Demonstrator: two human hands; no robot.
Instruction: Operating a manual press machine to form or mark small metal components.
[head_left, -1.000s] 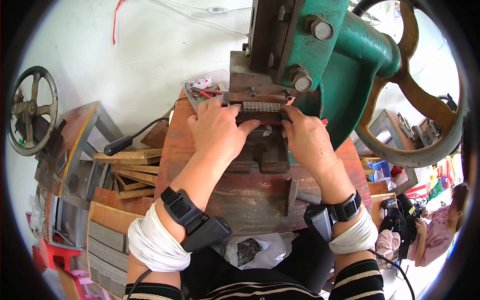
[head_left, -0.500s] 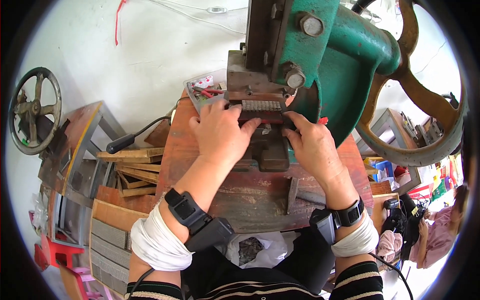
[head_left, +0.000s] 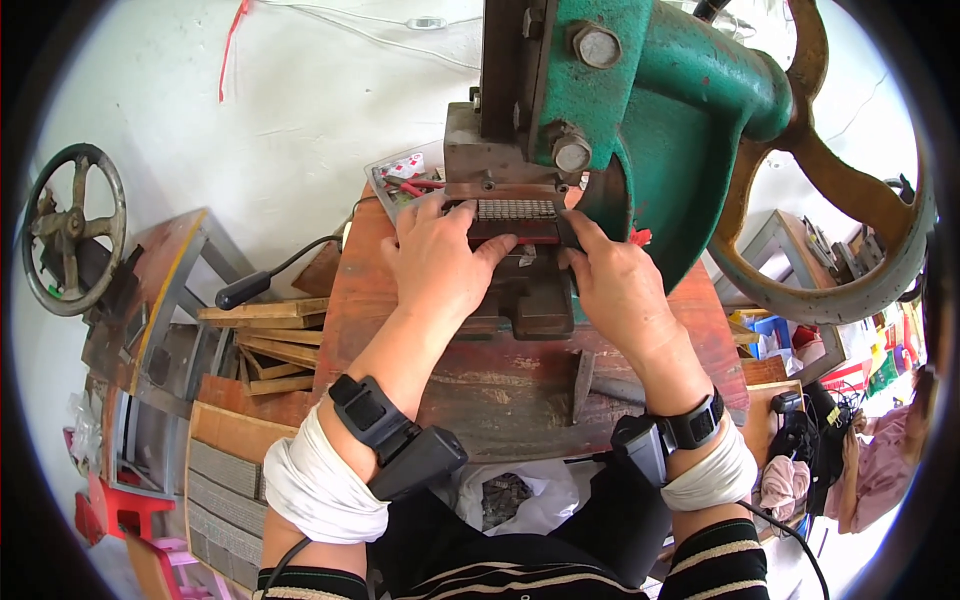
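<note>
I see my left hand point(head_left: 437, 262) and right hand point(head_left: 612, 287) pinching the toothed metal strip point(head_left: 515, 211) at twelve o'clock under the green press point(head_left: 650, 120); it looks stiff, thin, best held by its ends.

The press body point(head_left: 680, 130) is green with a rust-brown flywheel point(head_left: 850, 230). Under it sits a dark block topped by a grey strip point(head_left: 515, 209) bearing a fine grid pattern. The table point(head_left: 500, 390) is worn reddish-brown. Both wrists carry black bands point(head_left: 370, 412) and white cloth wraps point(head_left: 320, 480); the sleeves point(head_left: 720, 565) are black with pale stripes. A pale wall point(head_left: 300, 130) shows a red cord point(head_left: 232, 45).
</note>
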